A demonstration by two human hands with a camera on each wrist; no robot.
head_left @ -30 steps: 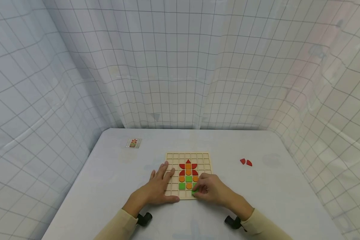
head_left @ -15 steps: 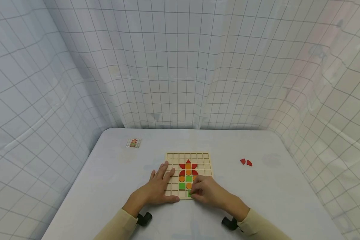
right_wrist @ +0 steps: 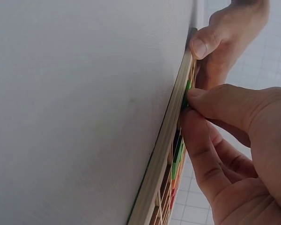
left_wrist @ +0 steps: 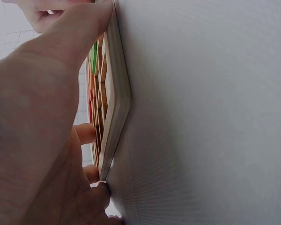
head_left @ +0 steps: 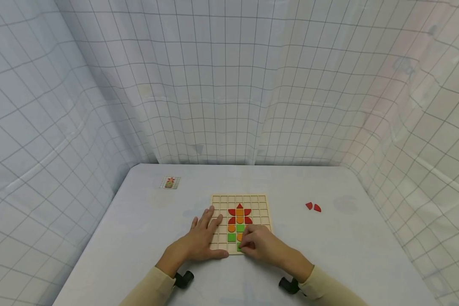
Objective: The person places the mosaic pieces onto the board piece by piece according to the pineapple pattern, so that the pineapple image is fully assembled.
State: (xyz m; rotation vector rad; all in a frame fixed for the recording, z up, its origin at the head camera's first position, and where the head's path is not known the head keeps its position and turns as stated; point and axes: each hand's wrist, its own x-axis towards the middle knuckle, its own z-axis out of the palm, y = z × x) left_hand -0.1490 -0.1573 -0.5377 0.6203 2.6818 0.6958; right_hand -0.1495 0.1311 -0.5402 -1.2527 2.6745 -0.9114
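On the counter (head_left: 137, 238): wooden grid board (head_left: 219, 199)
Left hand (head_left: 199, 240): flat, grip released, steadying board
Right hand (head_left: 262, 245): grip pinching green tile (head_left: 239, 247) at near edge

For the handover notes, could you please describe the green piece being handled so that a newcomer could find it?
On the white table lies a wooden grid board with a red, orange and green figure. The green piece sits in its nearest row, pinched by the right hand, the only piece under fingers.

The wooden grid board (head_left: 240, 222) is seen from above by the head view; its near edge (left_wrist: 114, 112) (right_wrist: 165, 140) is shared close-up by both wrist views.
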